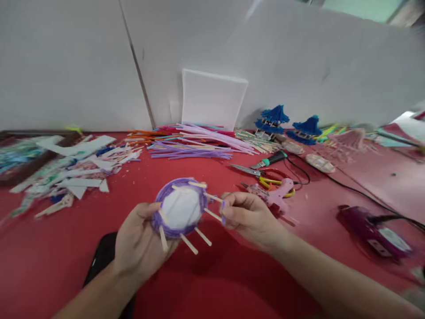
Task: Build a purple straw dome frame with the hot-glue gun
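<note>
Over table (49, 266), woven disc (181, 208), sticks (203, 236) splayed lower-right

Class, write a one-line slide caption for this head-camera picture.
Left hand holds a purple woven disc with wooden sticks; right hand pinches a purple strip beside it, above a red table.

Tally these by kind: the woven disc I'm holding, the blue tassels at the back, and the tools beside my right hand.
Purple woven disc: 1
Blue tassels: 2
Scissors: 1
Pink glue gun: 1
Green-handled tool: 1
Total: 6
</note>
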